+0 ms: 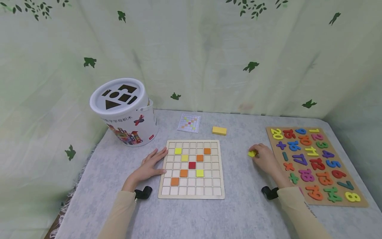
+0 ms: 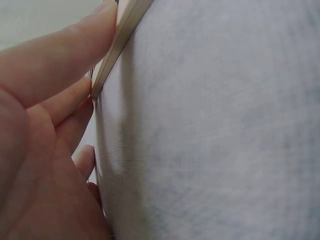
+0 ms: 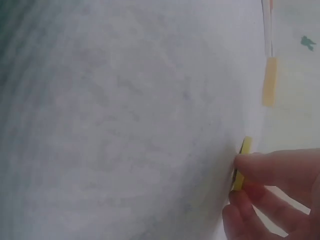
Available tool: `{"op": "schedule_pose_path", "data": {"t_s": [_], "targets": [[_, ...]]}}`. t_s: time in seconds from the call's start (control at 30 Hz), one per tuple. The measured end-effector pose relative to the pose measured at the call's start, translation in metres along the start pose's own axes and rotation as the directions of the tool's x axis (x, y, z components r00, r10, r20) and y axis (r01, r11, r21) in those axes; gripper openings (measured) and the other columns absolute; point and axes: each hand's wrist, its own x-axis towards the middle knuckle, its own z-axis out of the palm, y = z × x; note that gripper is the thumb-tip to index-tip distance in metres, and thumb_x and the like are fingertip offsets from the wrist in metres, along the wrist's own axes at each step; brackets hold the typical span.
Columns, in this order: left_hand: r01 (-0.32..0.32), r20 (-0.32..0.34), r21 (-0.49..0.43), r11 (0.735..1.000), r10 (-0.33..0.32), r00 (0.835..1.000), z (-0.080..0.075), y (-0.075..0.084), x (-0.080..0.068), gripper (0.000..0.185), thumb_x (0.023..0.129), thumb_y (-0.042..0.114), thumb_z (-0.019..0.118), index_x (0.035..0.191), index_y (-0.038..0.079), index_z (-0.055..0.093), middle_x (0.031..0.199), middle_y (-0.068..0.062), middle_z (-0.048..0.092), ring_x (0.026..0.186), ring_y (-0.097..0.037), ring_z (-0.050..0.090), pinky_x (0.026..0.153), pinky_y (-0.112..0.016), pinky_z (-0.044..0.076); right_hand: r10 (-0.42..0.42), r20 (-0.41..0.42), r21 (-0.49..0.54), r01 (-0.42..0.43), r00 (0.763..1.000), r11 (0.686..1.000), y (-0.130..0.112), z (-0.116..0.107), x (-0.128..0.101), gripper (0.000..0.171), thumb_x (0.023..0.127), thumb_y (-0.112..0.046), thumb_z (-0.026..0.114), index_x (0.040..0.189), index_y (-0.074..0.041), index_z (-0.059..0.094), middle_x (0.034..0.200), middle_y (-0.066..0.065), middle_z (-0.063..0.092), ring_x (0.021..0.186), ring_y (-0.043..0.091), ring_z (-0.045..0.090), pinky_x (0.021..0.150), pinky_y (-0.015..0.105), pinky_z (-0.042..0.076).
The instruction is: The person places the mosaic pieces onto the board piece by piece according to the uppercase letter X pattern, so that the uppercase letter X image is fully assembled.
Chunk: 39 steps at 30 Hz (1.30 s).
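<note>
A wooden grid board [image 1: 191,196] lies flat on the table, with yellow, orange and red squares in some of its cells. A red tile [image 1: 192,165] sits near its middle, and a yellow tile [image 1: 199,173] lies to the lower right of that one. My left hand [image 1: 150,165] rests with fingers spread at the board's left edge; in the left wrist view the thumb [image 2: 65,52] touches the rim. To the right of the board, my right hand [image 1: 265,161] pinches a small yellow tile [image 3: 246,145] between thumb and fingers, close over the table.
Behind the board lie a pattern card [image 1: 189,123] and a yellow block [image 1: 219,130]. A white bucket [image 1: 131,122] with shape holes in its lid stands at back left. On the right is a number puzzle board [image 1: 320,153]. A leaf-patterned curtain [image 1: 203,56] hangs behind the table.
</note>
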Motion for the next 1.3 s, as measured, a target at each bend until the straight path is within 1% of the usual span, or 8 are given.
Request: {"op": "schedule_pose_path", "data": {"t_s": [0.13,0.3,0.4,0.53,0.67,0.83,1.13,1.3], "targets": [[-0.002,-0.007,-0.009,1.000,0.002,1.000,0.000,0.001,0.000,0.081,0.084,0.023,0.073,0.151,0.007,0.029,0.158,-0.009,0.017,0.143,-0.038,-0.001,0.104,-0.065,0.000,-0.053,-0.010,0.050,0.053,0.999,0.997,-0.010,0.009,-0.001,0.023,0.080,0.009,0.067,0.102,0.004,0.066,0.098,0.015,0.061,0.091,0.030,0.057,0.080,0.047,0.048],[0.006,-0.007,-0.009,1.000,-0.006,1.000,0.000,0.002,0.000,0.082,0.084,0.023,0.073,0.151,0.006,0.029,0.158,-0.009,0.017,0.143,-0.038,-0.001,0.104,-0.065,-0.001,-0.138,0.025,0.097,0.136,0.990,0.986,-0.038,0.026,-0.008,0.024,0.079,0.006,0.070,0.101,-0.003,0.067,0.099,0.005,0.062,0.092,0.023,0.057,0.078,0.041,0.049],[0.006,-0.007,-0.009,1.000,-0.006,1.000,0.000,0.002,0.000,0.082,0.084,0.023,0.073,0.151,0.007,0.029,0.158,-0.009,0.017,0.143,-0.038,-0.001,0.104,-0.065,-0.001,-0.239,0.074,0.135,0.228,0.968,0.964,-0.056,0.035,-0.014,0.025,0.079,0.004,0.072,0.100,-0.007,0.067,0.099,0.000,0.062,0.091,0.018,0.057,0.077,0.036,0.049],[0.006,-0.008,-0.004,1.000,-0.006,1.000,0.001,0.001,0.000,0.082,0.084,0.024,0.073,0.151,0.007,0.029,0.158,-0.008,0.017,0.143,-0.037,-0.002,0.105,-0.064,-0.002,-0.357,0.145,0.176,0.331,0.923,0.927,-0.077,0.046,-0.024,0.025,0.079,0.004,0.072,0.100,-0.009,0.067,0.101,-0.002,0.062,0.089,0.014,0.056,0.077,0.031,0.049],[0.008,-0.008,0.001,1.000,-0.008,1.000,0.001,0.000,0.000,0.081,0.084,0.025,0.073,0.151,0.008,0.029,0.158,-0.007,0.016,0.143,-0.036,-0.002,0.105,-0.064,-0.002,-0.403,0.216,0.176,0.371,0.889,0.912,-0.094,0.055,-0.032,0.024,0.080,0.003,0.070,0.100,-0.010,0.067,0.100,-0.004,0.060,0.086,0.014,0.052,0.075,0.029,0.047],[0.000,-0.006,0.003,1.000,0.000,1.000,0.001,-0.001,0.001,0.081,0.085,0.025,0.072,0.151,0.008,0.028,0.158,-0.008,0.016,0.143,-0.037,-0.002,0.105,-0.064,-0.002,-0.451,0.250,0.142,0.428,0.857,0.892,-0.103,0.061,-0.036,0.024,0.080,0.003,0.068,0.101,-0.010,0.068,0.098,-0.004,0.060,0.087,0.012,0.052,0.076,0.027,0.048],[-0.015,-0.006,0.001,1.000,0.015,1.000,0.001,-0.001,0.002,0.081,0.085,0.026,0.072,0.150,0.007,0.029,0.158,-0.008,0.017,0.143,-0.037,-0.001,0.105,-0.064,-0.002,-0.470,0.265,0.094,0.463,0.842,0.881,-0.110,0.064,-0.038,0.021,0.081,0.001,0.069,0.098,-0.011,0.069,0.100,-0.004,0.061,0.084,0.010,0.050,0.075,0.025,0.047],[-0.010,-0.004,0.005,1.000,0.010,1.000,0.000,-0.002,0.001,0.081,0.085,0.027,0.072,0.151,0.007,0.029,0.158,-0.009,0.017,0.143,-0.038,-0.002,0.105,-0.064,-0.002,-0.483,0.255,0.071,0.482,0.838,0.873,-0.110,0.066,-0.039,0.020,0.081,-0.002,0.072,0.098,-0.011,0.070,0.101,-0.004,0.061,0.086,0.009,0.052,0.077,0.025,0.048]]}}
